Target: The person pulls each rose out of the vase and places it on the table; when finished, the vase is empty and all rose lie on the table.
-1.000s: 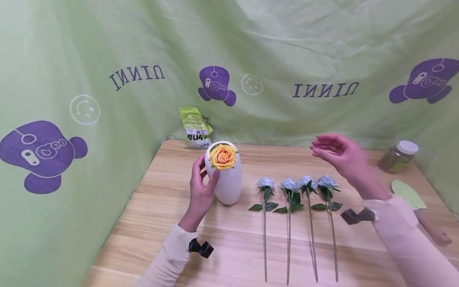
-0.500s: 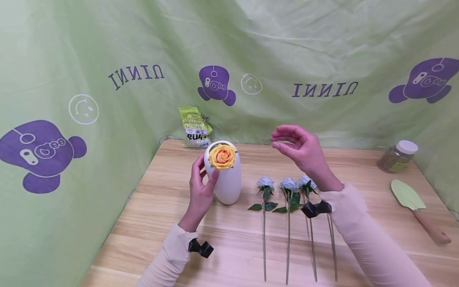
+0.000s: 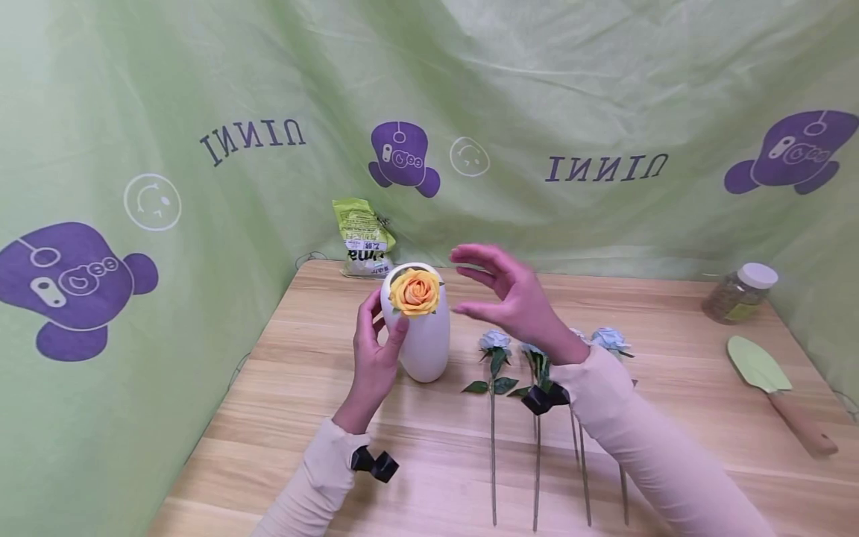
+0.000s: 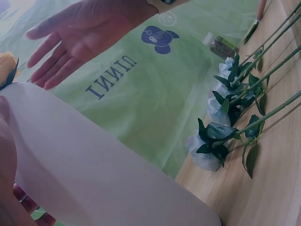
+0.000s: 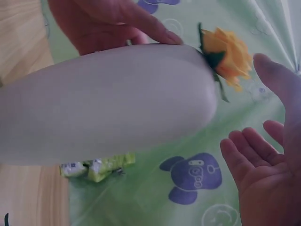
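Note:
A tall white vase (image 3: 428, 347) stands on the wooden table, with a yellow-orange rose (image 3: 414, 292) in its mouth. The bloom leans over the near rim; its stem is hidden inside. My left hand (image 3: 377, 362) grips the vase from the left, thumb in front just below the flower, fingers round the far side. Just right of the rim, my right hand (image 3: 513, 298) is held in the air with thumb and fingers spread, holding nothing. In the right wrist view its thumb tip comes close to the yellow rose (image 5: 226, 56).
Several pale blue roses (image 3: 495, 341) lie side by side right of the vase, stems toward me, partly under my right forearm. A green packet (image 3: 364, 239) stands behind the vase. At the right are a lidded jar (image 3: 740, 294) and a green-bladed spatula (image 3: 760, 364). Green cloth hangs behind the table.
My right hand has swept left from above the blue roses to beside the vase's mouth, its thumb and fingers parting wider. The left hand and vase have stayed in place.

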A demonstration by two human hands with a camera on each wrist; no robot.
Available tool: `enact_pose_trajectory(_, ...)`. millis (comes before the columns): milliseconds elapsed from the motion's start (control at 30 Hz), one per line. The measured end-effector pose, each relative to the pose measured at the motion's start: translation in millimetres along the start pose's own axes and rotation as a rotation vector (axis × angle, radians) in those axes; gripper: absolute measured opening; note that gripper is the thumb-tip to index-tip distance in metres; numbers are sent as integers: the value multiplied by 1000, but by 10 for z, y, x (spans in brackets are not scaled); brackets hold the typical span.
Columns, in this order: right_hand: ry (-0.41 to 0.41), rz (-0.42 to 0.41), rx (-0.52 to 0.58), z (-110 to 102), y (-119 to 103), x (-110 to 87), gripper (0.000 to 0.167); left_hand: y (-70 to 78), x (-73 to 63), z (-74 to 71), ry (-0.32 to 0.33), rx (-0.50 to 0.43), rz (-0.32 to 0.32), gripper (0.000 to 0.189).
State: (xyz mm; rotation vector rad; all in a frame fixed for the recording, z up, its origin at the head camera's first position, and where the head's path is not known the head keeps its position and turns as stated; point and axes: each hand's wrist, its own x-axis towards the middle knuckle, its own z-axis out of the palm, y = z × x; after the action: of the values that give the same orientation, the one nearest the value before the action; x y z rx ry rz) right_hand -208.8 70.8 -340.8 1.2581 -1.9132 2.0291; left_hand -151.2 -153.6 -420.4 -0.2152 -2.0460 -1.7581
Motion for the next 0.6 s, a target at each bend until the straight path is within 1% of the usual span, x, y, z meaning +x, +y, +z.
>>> enact_pose_trajectory(100, -45, -33, -85, 109, 59, 16, 81, 10, -1, -10, -1, 5, 1, 56)
enact_pose_trajectory(333, -69, -84, -310, 267, 133, 44, 97, 26, -10, -20, 8, 10, 15, 57)
enact_pose_trajectory(467, -75, -104, -371, 330, 150, 73, 100, 28, -6, -16, 7, 10, 18, 56)
enact_pose_trajectory(600, -89, -141, -416, 375, 161, 114, 99, 27, -4, -10, 4, 12, 17, 56)
